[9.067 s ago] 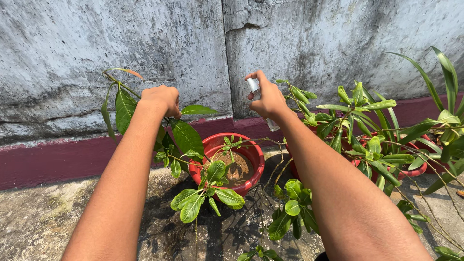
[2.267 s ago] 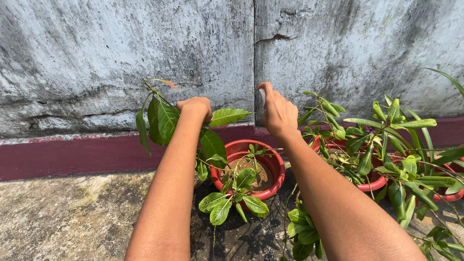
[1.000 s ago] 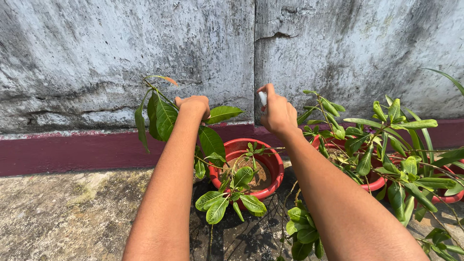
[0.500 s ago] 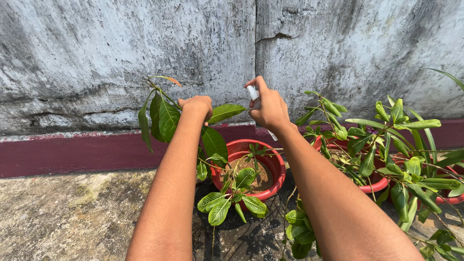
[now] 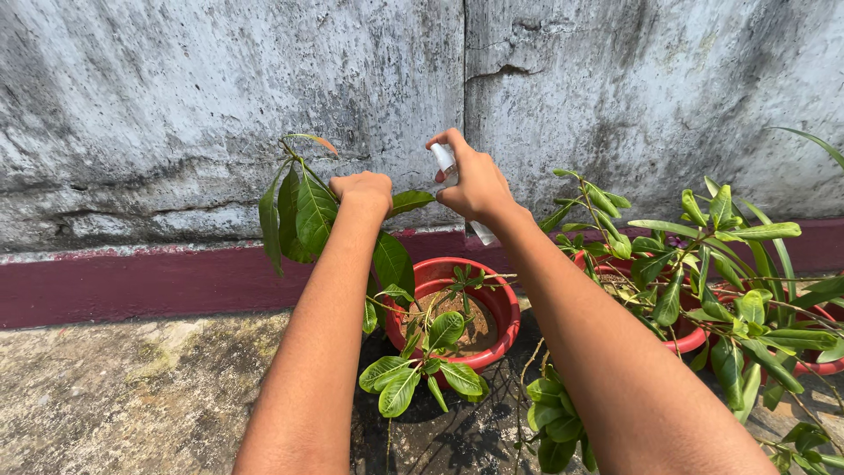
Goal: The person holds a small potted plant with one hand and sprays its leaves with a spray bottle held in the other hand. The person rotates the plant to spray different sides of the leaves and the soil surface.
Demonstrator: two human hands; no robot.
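My right hand (image 5: 475,183) grips a small white spray bottle (image 5: 445,161), nozzle up, forefinger over its top, pointed left at the leaves. My left hand (image 5: 362,191) is closed on a stem of the leafy plant (image 5: 303,211), holding its large green leaves up beside the bottle. The plant grows out of a round red pot (image 5: 492,303) filled with brown soil, standing on the ground below both hands. Both forearms reach forward from the bottom of the view.
A rough grey wall (image 5: 176,105) with a dark red base band (image 5: 132,281) stands right behind the pots. More red pots with green plants (image 5: 721,273) crowd the right side. Wet dark ground lies around the pots; dry concrete floor (image 5: 114,387) spreads to the left.
My right hand has tilted the spray bottle and raised its forefinger onto the top. The left hand keeps holding the plant's stem in about the same place.
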